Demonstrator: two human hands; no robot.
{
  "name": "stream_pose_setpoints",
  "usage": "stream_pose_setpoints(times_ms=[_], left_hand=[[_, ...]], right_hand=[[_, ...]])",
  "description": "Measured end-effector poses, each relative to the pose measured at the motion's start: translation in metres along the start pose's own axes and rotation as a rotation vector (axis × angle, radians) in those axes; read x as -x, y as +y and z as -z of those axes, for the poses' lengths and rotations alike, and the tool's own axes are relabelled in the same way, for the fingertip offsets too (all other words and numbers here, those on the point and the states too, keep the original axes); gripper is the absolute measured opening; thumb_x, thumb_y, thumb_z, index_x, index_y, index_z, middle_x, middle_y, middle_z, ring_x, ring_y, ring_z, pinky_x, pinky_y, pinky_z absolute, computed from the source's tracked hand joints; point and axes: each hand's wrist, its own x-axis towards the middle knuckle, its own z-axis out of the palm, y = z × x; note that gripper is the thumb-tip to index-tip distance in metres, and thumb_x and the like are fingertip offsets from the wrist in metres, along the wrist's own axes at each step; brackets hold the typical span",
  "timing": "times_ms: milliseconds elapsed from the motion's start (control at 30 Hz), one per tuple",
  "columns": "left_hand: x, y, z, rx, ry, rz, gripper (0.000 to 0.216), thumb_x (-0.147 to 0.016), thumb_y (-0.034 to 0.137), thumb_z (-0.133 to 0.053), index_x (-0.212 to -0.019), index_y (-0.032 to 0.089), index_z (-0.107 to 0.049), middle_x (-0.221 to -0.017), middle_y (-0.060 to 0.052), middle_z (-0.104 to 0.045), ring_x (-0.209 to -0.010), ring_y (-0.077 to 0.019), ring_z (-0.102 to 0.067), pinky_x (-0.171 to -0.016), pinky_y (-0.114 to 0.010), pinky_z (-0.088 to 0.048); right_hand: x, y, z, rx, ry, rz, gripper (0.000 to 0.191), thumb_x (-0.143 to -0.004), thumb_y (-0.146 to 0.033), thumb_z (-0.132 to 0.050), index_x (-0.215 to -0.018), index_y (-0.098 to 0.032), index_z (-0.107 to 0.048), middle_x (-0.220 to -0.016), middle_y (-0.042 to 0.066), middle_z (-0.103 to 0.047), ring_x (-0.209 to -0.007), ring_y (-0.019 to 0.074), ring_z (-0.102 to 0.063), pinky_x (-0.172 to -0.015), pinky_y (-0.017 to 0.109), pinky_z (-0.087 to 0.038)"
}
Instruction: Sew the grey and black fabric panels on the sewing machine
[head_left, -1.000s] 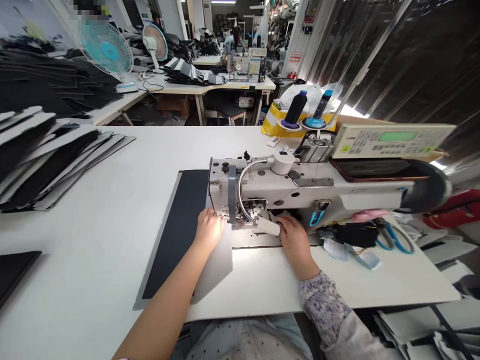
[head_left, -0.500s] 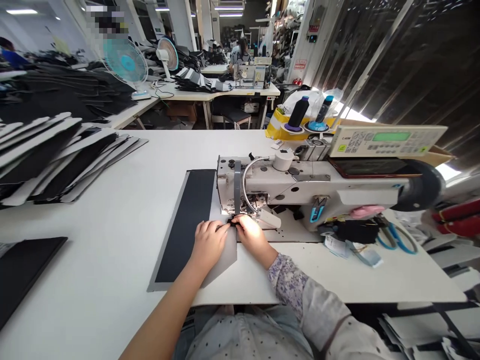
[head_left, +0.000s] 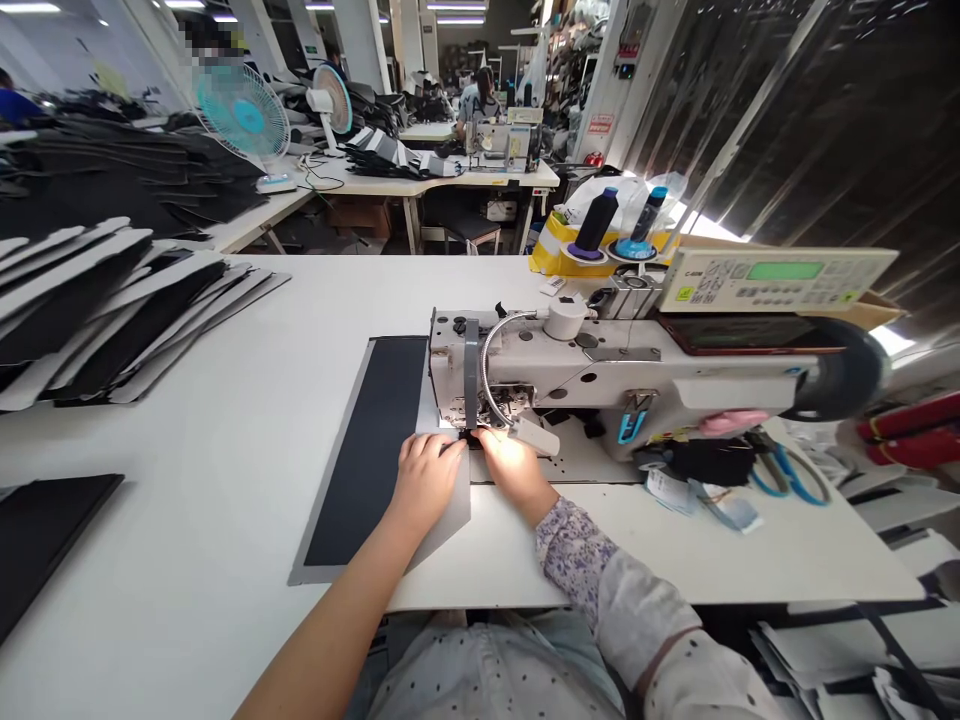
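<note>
A flat panel (head_left: 367, 450), dark in the middle with grey borders, lies on the table, its right edge at the head of a sewing machine (head_left: 555, 360). My left hand (head_left: 429, 480) rests on the panel's grey border, fingers laid over it and tips close to the needle area. My right hand (head_left: 514, 468) pinches a small black piece (head_left: 470, 438) just below the presser foot. Most of that piece is hidden by the fingers, so its kind does not show. The needle itself cannot be made out.
Stacked grey and black panels (head_left: 112, 310) lie at left, with a black panel (head_left: 52, 540) nearer. Blue-handled scissors (head_left: 799, 475) and paper labels (head_left: 709, 500) sit at right. Behind the machine stand thread cones (head_left: 598, 225). A person (head_left: 476, 100) sits at another machine farther back.
The view has shifted slightly. My left fingers have settled flatter on the panel beside the small black piece. My right hand stays at the presser foot.
</note>
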Motion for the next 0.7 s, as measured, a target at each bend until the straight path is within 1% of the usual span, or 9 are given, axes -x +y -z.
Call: stream_pose_setpoints(times_ms=[33,100,200,267,367,567,700], left_hand=[[-0.001,-0.001,-0.001,0.007,0.001,-0.002,0.029,-0.093,0.024,-0.044,-0.115,0.027,-0.064,-0.106,-0.008,-0.065,-0.099,-0.0235,-0.056,-0.097,-0.045,-0.037],[-0.004,-0.004,-0.003,0.026,0.010,-0.003,0.027,-0.093,0.024,-0.045,-0.112,0.025,-0.064,-0.107,-0.009,-0.065,-0.101,-0.0237,-0.056,-0.095,-0.043,-0.039],[-0.011,-0.009,-0.009,0.036,0.030,0.012,0.021,-0.092,0.024,-0.046,-0.101,0.021,-0.065,-0.103,-0.009,-0.065,-0.098,-0.0237,-0.056,-0.091,-0.040,-0.041],[-0.015,-0.013,-0.012,0.022,0.027,0.019,0.020,-0.092,0.024,-0.046,-0.097,0.020,-0.064,-0.101,-0.009,-0.065,-0.095,-0.0236,-0.056,-0.088,-0.039,-0.041],[-0.013,-0.017,-0.010,0.016,-0.003,0.000,0.020,-0.093,0.023,-0.045,-0.098,0.020,-0.063,-0.102,-0.009,-0.064,-0.093,-0.0227,-0.056,-0.085,-0.038,-0.042],[0.001,-0.026,0.000,0.067,-0.021,-0.013,0.019,-0.092,0.023,-0.045,-0.100,0.022,-0.062,-0.100,-0.007,-0.063,-0.094,-0.0207,-0.056,-0.087,-0.036,-0.043],[-0.007,-0.032,-0.004,0.081,0.002,-0.013,0.019,-0.092,0.023,-0.045,-0.099,0.022,-0.062,-0.100,-0.008,-0.063,-0.097,-0.0211,-0.056,-0.088,-0.037,-0.044]], right_hand=[[0.002,-0.004,0.002,-0.004,0.009,-0.004,0.032,-0.094,-0.016,-0.039,-0.119,-0.020,-0.059,-0.106,0.009,-0.067,-0.093,0.0214,-0.064,-0.078,0.033,-0.053],[0.011,-0.015,0.007,-0.034,0.010,0.013,0.025,-0.095,-0.020,-0.044,-0.110,-0.021,-0.064,-0.103,0.009,-0.067,-0.092,0.0213,-0.063,-0.080,0.034,-0.052],[0.030,-0.031,0.014,-0.076,-0.043,0.088,0.015,-0.092,-0.026,-0.053,-0.093,-0.022,-0.068,-0.099,0.007,-0.065,-0.090,0.0203,-0.059,-0.081,0.034,-0.050],[0.040,-0.038,0.015,-0.054,-0.067,0.112,0.013,-0.091,-0.026,-0.056,-0.089,-0.023,-0.069,-0.099,0.007,-0.065,-0.090,0.0202,-0.057,-0.081,0.034,-0.048],[0.043,-0.039,0.014,0.007,-0.063,0.108,0.012,-0.090,-0.024,-0.058,-0.093,-0.024,-0.070,-0.102,0.007,-0.065,-0.090,0.0212,-0.055,-0.081,0.036,-0.047],[0.028,-0.028,0.007,0.066,-0.062,0.096,0.018,-0.090,-0.025,-0.058,-0.104,-0.023,-0.070,-0.104,0.009,-0.065,-0.094,0.0237,-0.055,-0.082,0.038,-0.047],[0.017,-0.023,0.004,0.089,-0.054,0.082,0.020,-0.091,-0.025,-0.055,-0.104,-0.023,-0.070,-0.101,0.009,-0.065,-0.088,0.0219,-0.058,-0.078,0.035,-0.048]])
